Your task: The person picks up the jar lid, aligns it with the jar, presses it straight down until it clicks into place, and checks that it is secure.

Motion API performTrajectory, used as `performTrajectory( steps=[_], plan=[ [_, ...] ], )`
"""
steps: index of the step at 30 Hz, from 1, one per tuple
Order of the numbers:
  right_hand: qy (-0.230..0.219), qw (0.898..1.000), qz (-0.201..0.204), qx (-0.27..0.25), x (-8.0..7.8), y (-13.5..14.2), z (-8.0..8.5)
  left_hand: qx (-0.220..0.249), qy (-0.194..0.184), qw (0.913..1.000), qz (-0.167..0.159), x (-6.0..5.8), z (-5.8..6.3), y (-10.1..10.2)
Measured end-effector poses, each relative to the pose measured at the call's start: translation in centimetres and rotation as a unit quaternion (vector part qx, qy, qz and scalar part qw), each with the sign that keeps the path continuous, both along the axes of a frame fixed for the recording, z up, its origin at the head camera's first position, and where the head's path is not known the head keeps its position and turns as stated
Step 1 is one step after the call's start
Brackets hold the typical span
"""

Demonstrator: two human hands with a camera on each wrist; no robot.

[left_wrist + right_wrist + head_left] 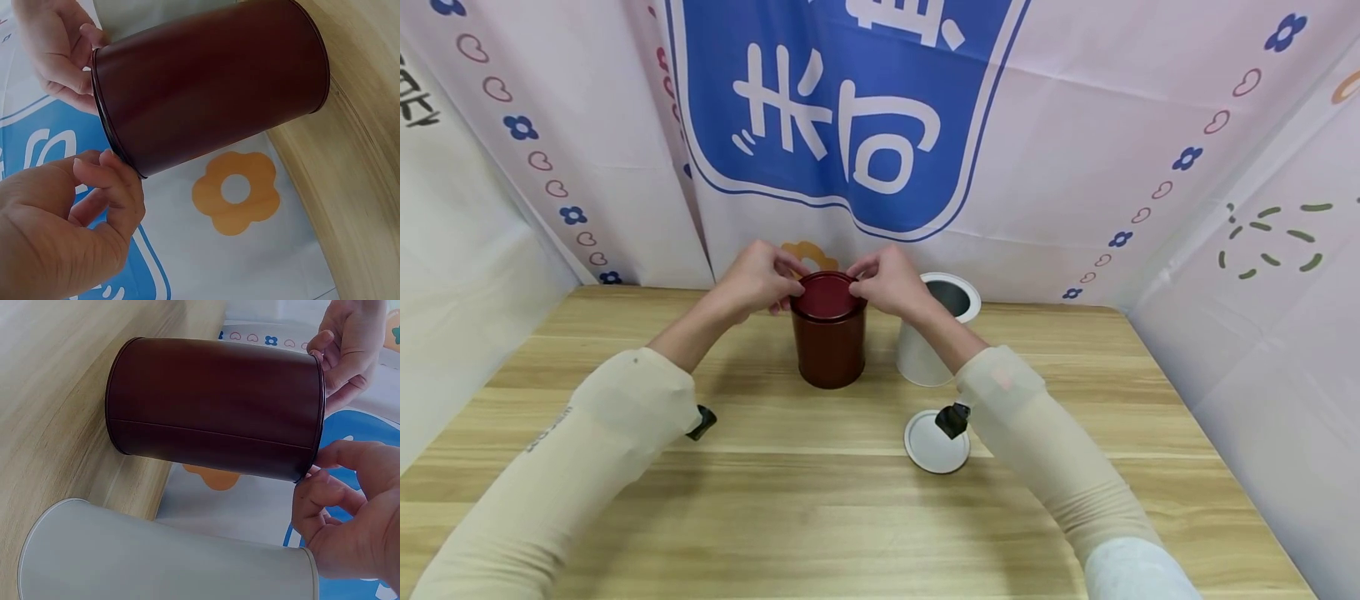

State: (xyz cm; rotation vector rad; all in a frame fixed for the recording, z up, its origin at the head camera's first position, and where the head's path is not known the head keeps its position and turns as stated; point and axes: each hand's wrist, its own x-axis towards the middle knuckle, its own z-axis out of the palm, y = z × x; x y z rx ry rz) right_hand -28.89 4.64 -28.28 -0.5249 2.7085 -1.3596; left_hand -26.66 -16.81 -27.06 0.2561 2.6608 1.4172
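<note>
A dark red can (830,354) stands upright near the back of the table, its red lid (827,297) on top. At the lid's left edge my left hand (762,279) pinches the rim with curled fingers. My right hand (889,283) grips the opposite side in the same way. From the left wrist view, the left fingertips (115,165) are right at the dark rim of the can. The right wrist view has the right fingers (325,490) bent at that rim too.
Just right of the red can stands an open white can (921,350), partly behind my right forearm. A round white lid (936,443) lies flat on the wooden table (820,525) in front of it. Printed cloth (1037,208) hangs close behind the cans.
</note>
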Motion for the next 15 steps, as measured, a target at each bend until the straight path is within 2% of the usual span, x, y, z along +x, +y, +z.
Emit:
performTrajectory(
  steps=[15],
  plan=[
    [0.015, 0.999, -0.011, 0.039, -0.23, -0.09, -0.33, -0.009, -0.007, 0.9999, 0.000, -0.10, -0.30, 0.19]
  ],
)
